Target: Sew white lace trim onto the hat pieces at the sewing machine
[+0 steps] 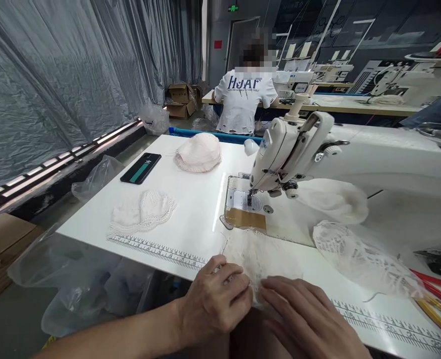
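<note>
At the table's near edge my left hand (215, 296) and my right hand (305, 316) pinch a piece of white lace fabric (260, 254). Both hands have their fingers curled onto the lace's near edge. The lace lies flat in front of the white sewing machine (291, 149), just short of its needle plate (245, 202). A second white lace piece (355, 257) lies to the right of my hands.
A folded lace piece (141, 213) and a pile of pink-white pieces (199, 152) rest on the white table (190, 199), with a black phone (140, 168) at its left. A person in a white T-shirt (243, 99) stands behind. Clear plastic bags (78, 279) hang at the left.
</note>
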A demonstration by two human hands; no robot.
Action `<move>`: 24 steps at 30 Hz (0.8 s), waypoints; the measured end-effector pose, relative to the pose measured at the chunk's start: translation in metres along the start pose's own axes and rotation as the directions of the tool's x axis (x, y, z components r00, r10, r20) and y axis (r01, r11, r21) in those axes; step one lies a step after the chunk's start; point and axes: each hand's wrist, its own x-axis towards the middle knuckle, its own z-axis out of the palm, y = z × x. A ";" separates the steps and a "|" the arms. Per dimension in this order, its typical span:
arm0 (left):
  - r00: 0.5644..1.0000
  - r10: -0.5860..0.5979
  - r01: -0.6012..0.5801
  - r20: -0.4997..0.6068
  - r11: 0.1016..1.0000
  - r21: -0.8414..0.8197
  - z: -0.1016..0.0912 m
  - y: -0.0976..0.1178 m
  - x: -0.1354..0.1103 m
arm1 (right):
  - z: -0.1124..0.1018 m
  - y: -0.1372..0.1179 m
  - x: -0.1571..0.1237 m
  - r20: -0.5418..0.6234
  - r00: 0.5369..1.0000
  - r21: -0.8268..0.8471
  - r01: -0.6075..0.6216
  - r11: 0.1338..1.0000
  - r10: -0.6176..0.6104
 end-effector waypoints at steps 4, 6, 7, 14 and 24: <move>1.000 -0.008 0.007 -0.025 1.000 -0.006 0.000 0.001 0.000 | 0.008 0.004 0.002 0.056 0.998 0.097 -0.007 0.995 0.001; 0.999 0.007 -0.007 -0.035 1.000 -0.013 0.001 0.000 0.000 | 0.007 0.006 -0.004 0.034 0.999 0.085 0.006 0.996 -0.009; 0.999 0.014 -0.015 -0.040 1.000 -0.018 0.001 0.000 0.000 | 0.007 0.006 -0.006 0.033 0.999 0.071 0.028 0.997 -0.030; 0.999 0.034 -0.035 -0.041 0.999 -0.015 0.000 0.002 -0.003 | 0.005 0.001 -0.009 0.064 0.996 -0.022 0.067 0.998 -0.065; 0.998 0.037 -0.036 -0.042 0.999 0.020 -0.001 0.003 -0.001 | 0.005 0.005 -0.010 0.031 0.990 -0.045 0.141 0.989 -0.140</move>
